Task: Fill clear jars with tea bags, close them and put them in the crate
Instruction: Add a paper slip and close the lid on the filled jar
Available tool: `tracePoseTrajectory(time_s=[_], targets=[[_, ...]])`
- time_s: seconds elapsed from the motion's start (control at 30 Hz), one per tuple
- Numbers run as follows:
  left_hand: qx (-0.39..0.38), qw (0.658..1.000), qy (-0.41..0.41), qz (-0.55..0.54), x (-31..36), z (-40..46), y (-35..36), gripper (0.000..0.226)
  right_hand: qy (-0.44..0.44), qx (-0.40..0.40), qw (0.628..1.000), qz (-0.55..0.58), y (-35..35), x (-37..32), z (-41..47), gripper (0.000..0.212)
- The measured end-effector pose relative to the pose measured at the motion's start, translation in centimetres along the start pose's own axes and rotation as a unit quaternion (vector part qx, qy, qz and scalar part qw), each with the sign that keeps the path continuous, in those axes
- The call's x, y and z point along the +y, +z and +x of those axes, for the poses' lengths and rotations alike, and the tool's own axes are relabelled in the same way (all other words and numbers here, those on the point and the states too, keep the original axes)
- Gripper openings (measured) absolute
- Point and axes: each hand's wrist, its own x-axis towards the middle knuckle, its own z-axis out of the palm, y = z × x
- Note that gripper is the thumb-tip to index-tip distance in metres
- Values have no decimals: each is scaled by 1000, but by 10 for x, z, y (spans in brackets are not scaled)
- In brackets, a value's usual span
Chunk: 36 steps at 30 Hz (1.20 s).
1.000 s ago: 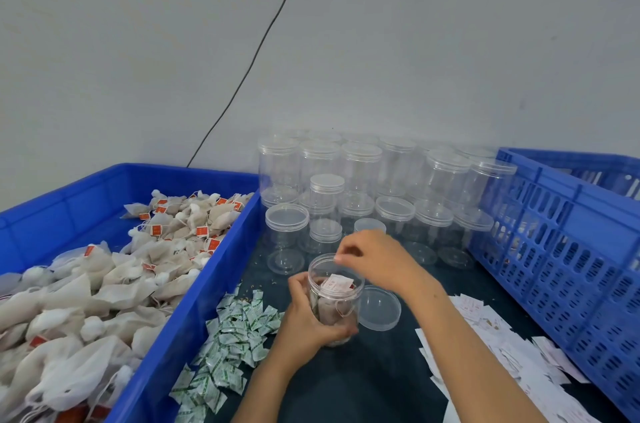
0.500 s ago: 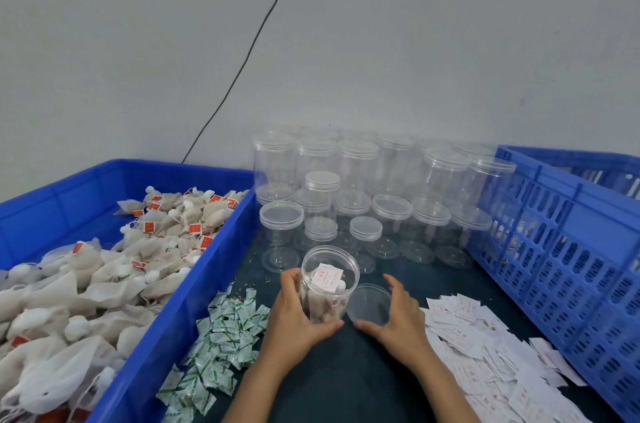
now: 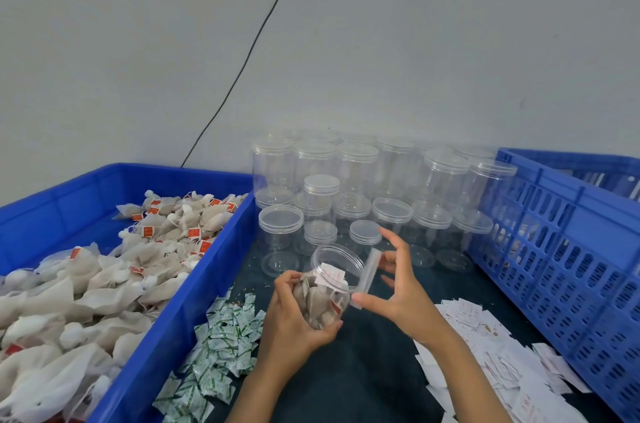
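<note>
jar: clear jar (image 3: 327, 287) lifted off the table, tilted with its open mouth toward the far right, tea bags (image 3: 317, 301) packed inside, white paper slip (image 3: 330, 275) at the mouth
lid: clear lid (image 3: 365, 275) held on edge right beside the jar mouth, not on it
left hand: left hand (image 3: 294, 318) wrapped around the jar's lower body, gripping it
right hand: right hand (image 3: 398, 287) pinching the lid between thumb and fingers, index raised
table: dark table top (image 3: 363, 370) under both hands
empty jars: stacked lidded clear jars (image 3: 356, 187) against the wall behind the hands
crate: blue slotted crate (image 3: 571, 249) at the right, well apart from the held jar
tea supply: blue bin (image 3: 166, 318) on the left, heaped with loose tea bags (image 3: 104, 270)
sachets: green-and-white packets (image 3: 221, 346) piled beside the bin, near the left wrist
slips: white paper slips (image 3: 491, 353) scattered under the right forearm, next to the crate
wall: black cable (image 3: 242, 69) running down it
</note>
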Motion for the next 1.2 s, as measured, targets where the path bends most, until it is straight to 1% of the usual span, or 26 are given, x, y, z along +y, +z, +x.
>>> tracePoseTrajectory(time_s=[0.07, 0.13, 0.2, 0.23, 0.33, 0.43, 0.53, 0.6, 0.67, 0.73, 0.8, 0.83, 0.87, 0.9, 0.97, 1.1, 1.17, 1.2], targets=[[-7, 1000, 8, 0, 1, 0, 0, 87, -23, -5, 999, 26, 5, -10, 2, 84], [-10, 1000, 22, 11, 2, 0, 0, 87, -33, -13, 999, 20, 12, -16, 2, 68], [-16, 999, 37, 18, 3, -2, 0, 88, -48, -23, 999, -6, 19, -21, 2, 57], [-17, 999, 37, 6, 4, -2, -1, 88, -56, -28, 997, -35, 22, -24, 4, 54], [2, 999, 21, -42, 4, -2, -4, 89, -67, -36, 990, -118, 27, -36, 11, 54], [22, 996, 25, -82, 5, -1, -6, 87, -69, -47, 985, -154, 26, -44, 19, 55], [9, 993, 21, -116, 3, 0, -6, 85, -76, -70, 977, -185, 27, -46, 26, 55], [-2, 989, 19, -147, 3, 0, -5, 84, -77, -70, 975, -197, 26, -46, 30, 59], [-6, 985, 18, -173, 5, 1, -3, 84, -75, -67, 978, -181, 23, -45, 33, 57], [13, 980, 21, -197, 7, 2, 0, 84, -69, -49, 990, -114, 19, -41, 35, 49], [39, 976, 34, -210, 8, 5, 0, 84, -64, 4, 997, -39, 20, -35, 36, 44], [46, 975, 38, -216, 7, 7, 0, 86, -61, 34, 997, -22, 21, -34, 37, 41], [41, 970, 25, -238, 7, 8, 0, 90, -58, 57, 997, -16, 24, -32, 38, 40], [30, 959, -3, -282, 8, 10, -2, 95, -55, 72, 996, -12, 26, -32, 39, 41], [-2, 925, -51, -376, 9, 11, -4, 101, -49, 85, 995, 1, 29, -31, 40, 42], [-39, 864, -108, -489, 10, 14, -5, 100, -47, 76, 996, 10, 31, -29, 40, 43], [-48, 843, -140, -517, 11, 13, -2, 90, -42, 77, 996, 14, 32, -29, 39, 42], [-53, 839, -149, -520, 12, 12, -1, 83, -37, 75, 996, 18, 32, -29, 39, 41]])
